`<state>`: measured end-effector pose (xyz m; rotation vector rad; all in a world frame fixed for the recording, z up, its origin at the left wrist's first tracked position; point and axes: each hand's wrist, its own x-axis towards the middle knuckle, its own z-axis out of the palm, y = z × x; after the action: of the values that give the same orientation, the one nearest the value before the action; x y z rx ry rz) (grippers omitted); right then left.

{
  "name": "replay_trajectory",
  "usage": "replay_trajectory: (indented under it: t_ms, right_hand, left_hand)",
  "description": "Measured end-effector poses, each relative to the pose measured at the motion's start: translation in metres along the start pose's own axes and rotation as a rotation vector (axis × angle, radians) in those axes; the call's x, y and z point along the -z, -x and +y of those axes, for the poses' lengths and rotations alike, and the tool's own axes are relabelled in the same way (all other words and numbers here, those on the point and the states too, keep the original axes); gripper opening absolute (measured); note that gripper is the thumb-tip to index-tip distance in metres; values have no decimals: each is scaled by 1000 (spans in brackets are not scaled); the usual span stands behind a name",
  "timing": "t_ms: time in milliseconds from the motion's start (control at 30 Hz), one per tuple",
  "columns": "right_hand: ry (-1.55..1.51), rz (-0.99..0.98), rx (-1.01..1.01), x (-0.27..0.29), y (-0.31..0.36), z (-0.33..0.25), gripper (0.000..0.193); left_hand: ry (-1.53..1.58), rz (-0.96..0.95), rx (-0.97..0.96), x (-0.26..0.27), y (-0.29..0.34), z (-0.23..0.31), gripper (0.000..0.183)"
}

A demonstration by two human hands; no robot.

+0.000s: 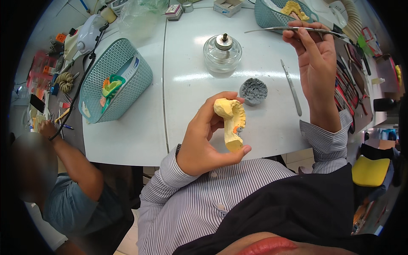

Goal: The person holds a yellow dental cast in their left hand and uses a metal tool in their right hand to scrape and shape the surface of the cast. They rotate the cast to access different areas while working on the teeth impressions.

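Note:
My left hand (197, 142) grips a pale yellow dental plaster model (230, 123) between thumb and fingers, above the table's near edge. A grey piece and a small orange patch show among the model's teeth. Raised at the right, my right hand (316, 57) pinches a long, thin metal wax-carving instrument (272, 29), its slim tip pointing left. Just beyond the model sits a round block of grey wax (253, 92) with a gouged top. Farther back stands a glass spirit burner (222, 53); no flame can be made out. A metal scalpel (291, 87) lies on the table below my right hand.
A blue-green basket (138, 80) holding green and orange items stands left; another basket (265, 15) with a yellow model is at the back right. Hand tools (346, 85) lie along the right side. A co-worker (80, 191) sits at the left.

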<state>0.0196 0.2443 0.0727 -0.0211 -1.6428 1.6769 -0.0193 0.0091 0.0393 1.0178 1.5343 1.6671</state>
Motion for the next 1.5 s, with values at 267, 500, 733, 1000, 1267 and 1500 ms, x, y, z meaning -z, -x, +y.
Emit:
replay_trajectory:
  t_ms: [267, 500, 733, 1000, 1267, 1500]
  right_hand:
    - [81, -32, 77, -27, -14, 20, 15]
    - [102, -67, 93, -25, -13, 20, 16]
    - [112, -87, 99, -21, -13, 21, 14]
    - [-55, 6, 4, -22, -5, -3, 12]
    - [-37, -32, 118, 26, 37, -15, 18]
    - [-33, -377, 265, 5, 46, -8, 32]
  left_hand:
    - [11, 148, -50, 14, 9, -8, 88]
    - [49, 197, -94, 13, 9, -6, 93]
    - [13, 210, -184, 14, 6, -8, 99]
    - [-35, 183, -424, 16, 3, -16, 93]
    - [-210, 164, -543, 20, -2, -22, 96]
    - [-292, 93, -614, 22, -6, -29, 100]
